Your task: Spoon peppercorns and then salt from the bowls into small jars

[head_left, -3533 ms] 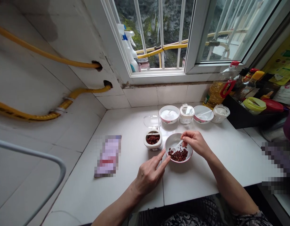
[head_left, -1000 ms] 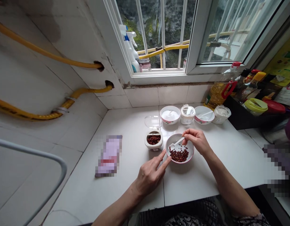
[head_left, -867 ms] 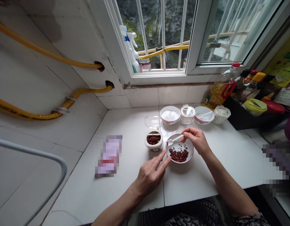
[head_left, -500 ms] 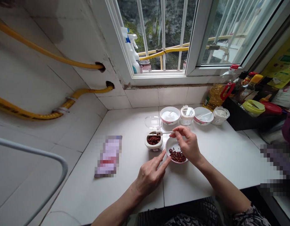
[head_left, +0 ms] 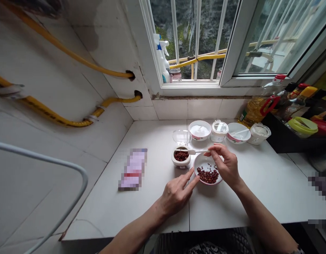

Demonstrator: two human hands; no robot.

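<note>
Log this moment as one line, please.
left hand: touching round pink-rimmed white bowl | bowl: small dark-red bits | right hand: holding slim white plastic spoon | left of bowl: squat white jar, clear lid open

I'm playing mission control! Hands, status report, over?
Right hand pinching white spoon near jar. Left hand touching bowl. Dark-red bits in bowl and jar. Jar's lid flipped open, out of the way.

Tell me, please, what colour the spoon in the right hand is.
The spoon is white; the head view shows it best.
</note>
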